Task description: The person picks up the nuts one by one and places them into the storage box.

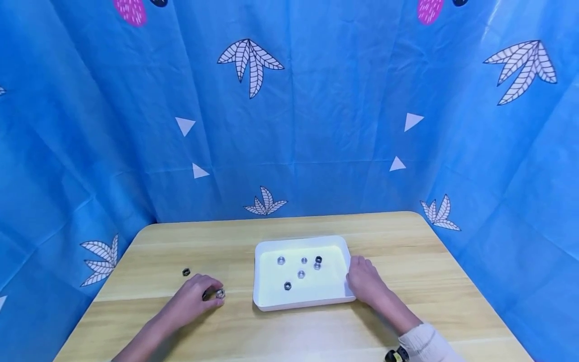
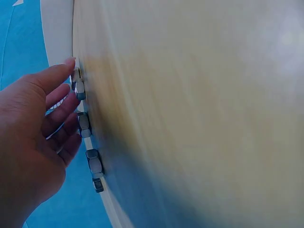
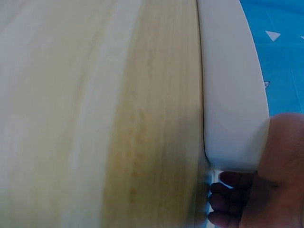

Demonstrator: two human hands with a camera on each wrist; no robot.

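1. The left hand [image 1: 195,298] pinched a nut [image 1: 220,293] at 9 o'clock from the white tray [image 1: 303,304].
2. Probably metal, light, hard and slippery, it suited a grip across 2 flats.
3. The right hand [image 1: 364,281] gripped the tray at 3 o'clock.
4. The left wrist view showed further nuts [image 2: 95,164] the head view mostly hid.

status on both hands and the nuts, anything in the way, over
Left hand at silver nut, grip unclear; right hand at right end of white tray; six nuts inside; no obstacle seen between silver nut and tray.
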